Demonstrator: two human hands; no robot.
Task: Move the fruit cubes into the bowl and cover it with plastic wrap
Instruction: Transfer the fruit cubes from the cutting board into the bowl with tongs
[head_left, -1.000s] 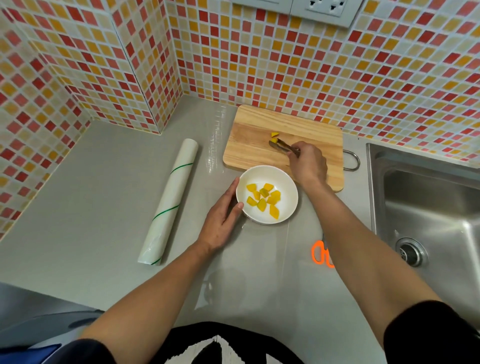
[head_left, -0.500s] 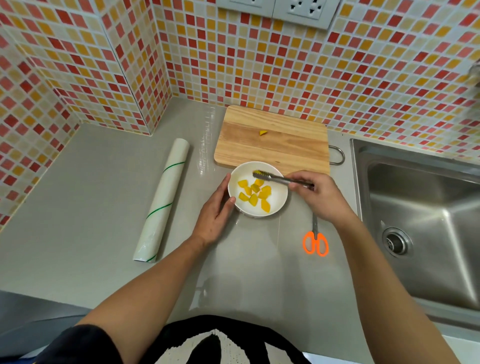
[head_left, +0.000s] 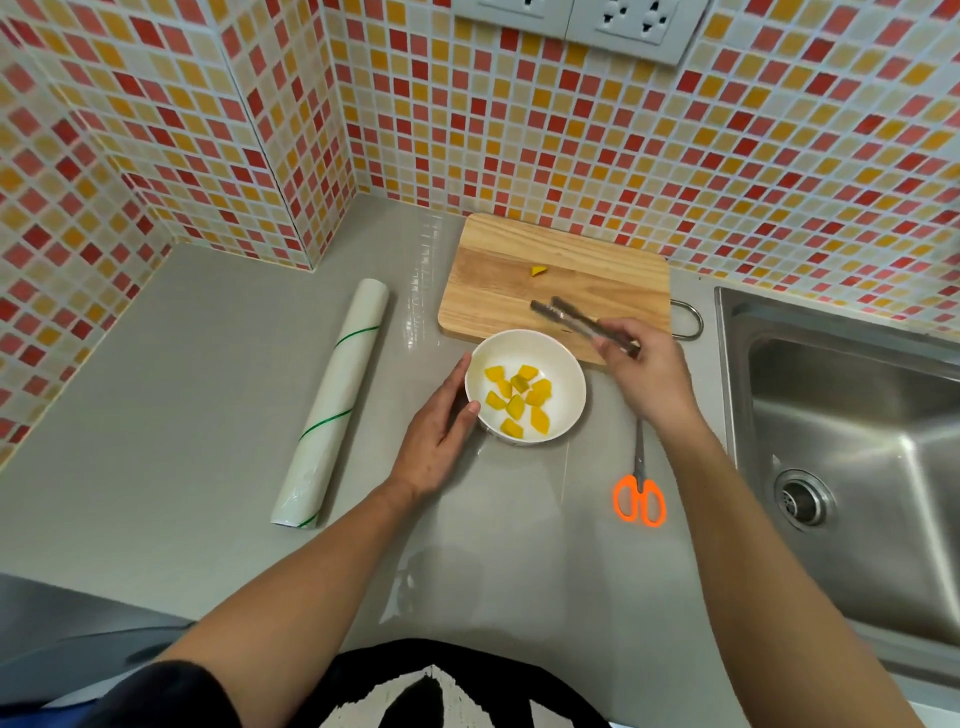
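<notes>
A white bowl sits on the grey counter just in front of a wooden cutting board and holds several yellow fruit cubes. One yellow cube lies alone on the board. My left hand rests against the bowl's left side, fingers apart. My right hand grips metal tongs whose empty tips hover over the board's front edge, above and right of the bowl. A roll of plastic wrap lies on the counter to the left.
Orange-handled scissors lie on the counter right of the bowl, partly under my right forearm. A steel sink fills the right side. Tiled walls close the back and left, with a corner jutting out behind the roll.
My right hand carried a cube from the board to the bowl with the tongs, dropped it in, and has now lifted the empty tongs back over the board's front edge. The left hand stayed put.
</notes>
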